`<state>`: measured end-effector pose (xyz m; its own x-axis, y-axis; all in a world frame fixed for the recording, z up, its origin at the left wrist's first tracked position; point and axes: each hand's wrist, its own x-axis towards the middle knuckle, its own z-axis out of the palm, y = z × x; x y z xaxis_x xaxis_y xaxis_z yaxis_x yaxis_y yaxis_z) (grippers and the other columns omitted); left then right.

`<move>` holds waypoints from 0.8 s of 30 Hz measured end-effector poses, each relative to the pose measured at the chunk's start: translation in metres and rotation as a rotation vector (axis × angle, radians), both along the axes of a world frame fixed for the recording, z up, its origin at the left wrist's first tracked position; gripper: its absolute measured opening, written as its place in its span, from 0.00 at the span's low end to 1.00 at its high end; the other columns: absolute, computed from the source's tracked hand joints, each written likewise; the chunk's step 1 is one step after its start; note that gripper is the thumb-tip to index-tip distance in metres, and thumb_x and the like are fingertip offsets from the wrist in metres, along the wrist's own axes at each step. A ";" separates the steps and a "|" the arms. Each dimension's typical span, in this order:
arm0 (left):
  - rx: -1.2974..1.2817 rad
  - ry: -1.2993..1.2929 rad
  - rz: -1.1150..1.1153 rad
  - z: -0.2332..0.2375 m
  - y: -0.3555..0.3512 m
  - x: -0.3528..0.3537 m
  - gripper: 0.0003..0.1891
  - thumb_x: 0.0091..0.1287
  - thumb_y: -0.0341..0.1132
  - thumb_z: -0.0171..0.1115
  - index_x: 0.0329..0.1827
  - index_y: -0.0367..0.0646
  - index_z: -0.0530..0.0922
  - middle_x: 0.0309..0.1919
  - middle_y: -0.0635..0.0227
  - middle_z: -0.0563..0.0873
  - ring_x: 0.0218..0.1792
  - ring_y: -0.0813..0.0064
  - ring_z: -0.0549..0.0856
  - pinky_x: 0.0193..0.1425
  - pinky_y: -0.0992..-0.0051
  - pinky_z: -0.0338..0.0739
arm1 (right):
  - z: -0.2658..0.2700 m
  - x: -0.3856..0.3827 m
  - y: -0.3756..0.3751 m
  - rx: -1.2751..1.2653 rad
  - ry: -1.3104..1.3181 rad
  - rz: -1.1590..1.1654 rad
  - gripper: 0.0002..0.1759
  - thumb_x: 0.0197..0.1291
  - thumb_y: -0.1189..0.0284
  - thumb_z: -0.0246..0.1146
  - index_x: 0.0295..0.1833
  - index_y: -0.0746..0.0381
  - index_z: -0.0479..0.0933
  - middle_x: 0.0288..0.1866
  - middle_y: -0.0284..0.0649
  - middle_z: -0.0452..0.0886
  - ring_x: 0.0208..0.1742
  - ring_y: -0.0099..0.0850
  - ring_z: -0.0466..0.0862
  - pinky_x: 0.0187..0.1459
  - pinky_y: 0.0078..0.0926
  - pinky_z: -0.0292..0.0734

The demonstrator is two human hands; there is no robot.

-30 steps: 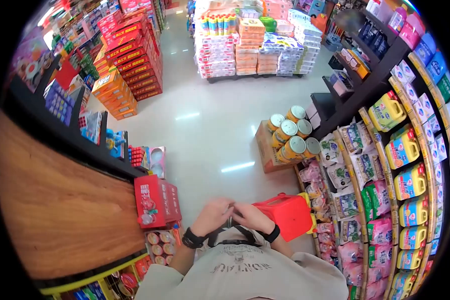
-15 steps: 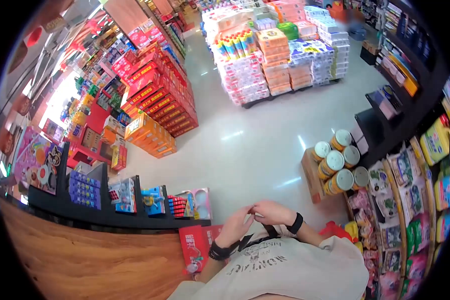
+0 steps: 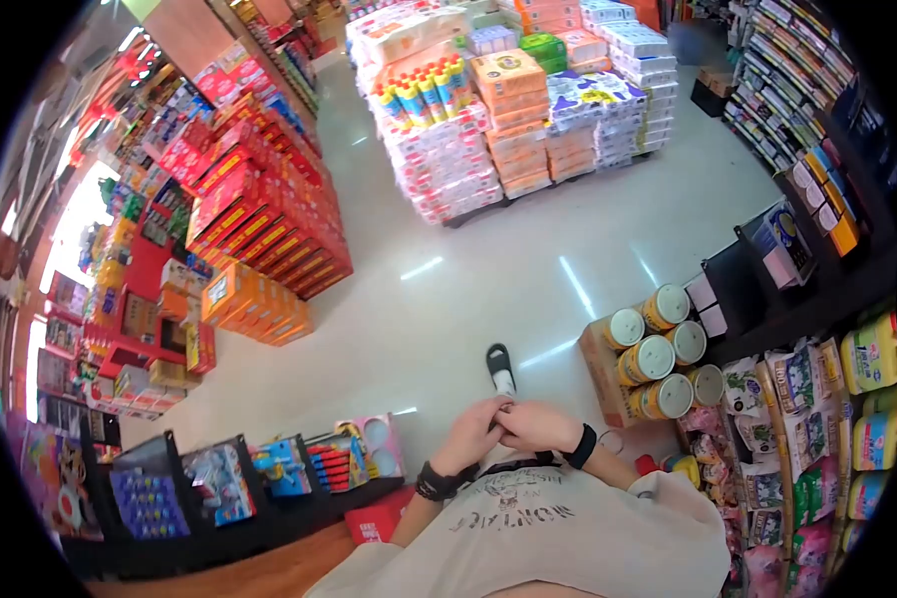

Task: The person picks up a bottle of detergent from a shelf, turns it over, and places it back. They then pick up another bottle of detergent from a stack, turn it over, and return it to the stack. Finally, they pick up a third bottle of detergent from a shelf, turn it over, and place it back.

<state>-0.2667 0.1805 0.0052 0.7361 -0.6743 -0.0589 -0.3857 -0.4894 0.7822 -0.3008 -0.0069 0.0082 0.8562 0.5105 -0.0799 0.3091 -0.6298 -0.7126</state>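
My left hand (image 3: pixel 465 436) and my right hand (image 3: pixel 540 426) meet in front of my light printed shirt (image 3: pixel 558 528), the fingers pressed together. Both hands look closed around each other's fingertips, and whether anything small lies between them is hidden. Dark bands circle both wrists. Just beyond the hands, a foot in a black slipper (image 3: pixel 499 365) rests on the pale floor.
Stacked tissue packs (image 3: pixel 518 90) stand ahead. Red boxes (image 3: pixel 259 219) and orange boxes (image 3: pixel 254 304) are piled at left. A black shelf (image 3: pixel 339 501) holds toys at lower left. Lidded tubs (image 3: pixel 651 359) stand in a carton at right, beside shelves of bagged goods (image 3: pixel 757 439).
My view has moved forward past the wooden counter, and a slippered foot has come into sight. My hands have drawn closer together, with the fingers now overlapping.
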 end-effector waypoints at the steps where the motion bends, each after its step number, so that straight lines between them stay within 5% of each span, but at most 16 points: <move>1: -0.003 0.037 -0.046 -0.004 -0.007 0.019 0.22 0.64 0.27 0.64 0.64 0.41 0.79 0.55 0.51 0.86 0.56 0.50 0.85 0.62 0.61 0.80 | -0.002 0.014 -0.004 -0.021 0.068 -0.012 0.17 0.64 0.63 0.63 0.46 0.67 0.78 0.41 0.55 0.85 0.42 0.54 0.86 0.45 0.50 0.82; 7: -0.052 0.050 -0.307 0.002 -0.058 0.142 0.25 0.61 0.26 0.63 0.64 0.42 0.80 0.54 0.52 0.86 0.56 0.51 0.85 0.61 0.60 0.79 | -0.017 0.109 -0.038 -0.117 0.381 -0.145 0.15 0.63 0.67 0.64 0.46 0.69 0.81 0.40 0.57 0.86 0.42 0.54 0.86 0.46 0.48 0.82; 9: -0.099 0.033 -0.360 0.018 -0.066 0.187 0.24 0.61 0.26 0.63 0.64 0.42 0.80 0.54 0.51 0.86 0.56 0.51 0.85 0.61 0.60 0.80 | -0.004 0.146 -0.046 0.041 0.234 -0.172 0.15 0.61 0.69 0.65 0.48 0.70 0.80 0.42 0.56 0.86 0.44 0.54 0.86 0.48 0.47 0.82; 12: -0.152 -0.095 -0.328 0.019 -0.067 0.252 0.25 0.58 0.24 0.62 0.62 0.40 0.80 0.49 0.51 0.86 0.52 0.50 0.85 0.58 0.59 0.80 | -0.021 0.209 -0.050 0.043 0.212 -0.163 0.15 0.59 0.71 0.65 0.47 0.70 0.81 0.46 0.56 0.86 0.46 0.54 0.86 0.49 0.47 0.81; 17: -0.131 -0.248 -0.245 0.019 -0.052 0.332 0.26 0.56 0.22 0.61 0.62 0.40 0.80 0.45 0.53 0.85 0.49 0.48 0.84 0.56 0.57 0.80 | 0.031 0.297 -0.023 0.020 0.085 -0.222 0.16 0.58 0.72 0.66 0.50 0.70 0.81 0.46 0.58 0.85 0.48 0.56 0.85 0.49 0.48 0.80; 20: -0.129 -0.198 -0.182 0.024 -0.038 0.360 0.27 0.56 0.22 0.61 0.62 0.41 0.79 0.48 0.52 0.85 0.51 0.48 0.84 0.57 0.58 0.80 | 0.027 0.337 -0.011 0.205 0.087 -0.143 0.15 0.57 0.71 0.68 0.47 0.69 0.81 0.42 0.58 0.86 0.45 0.57 0.85 0.46 0.49 0.81; 24: -0.144 -0.105 -0.078 0.010 -0.022 0.391 0.28 0.55 0.20 0.61 0.62 0.42 0.79 0.51 0.51 0.86 0.54 0.48 0.84 0.59 0.59 0.80 | -0.001 0.391 -0.005 0.019 0.204 0.053 0.14 0.56 0.72 0.67 0.46 0.69 0.81 0.41 0.58 0.86 0.44 0.56 0.85 0.45 0.48 0.81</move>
<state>0.1238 0.1587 0.0156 0.6780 -0.7258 0.1163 -0.5012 -0.3407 0.7954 0.0900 -0.0119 0.0076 0.7951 0.5573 -0.2394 0.1890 -0.6027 -0.7752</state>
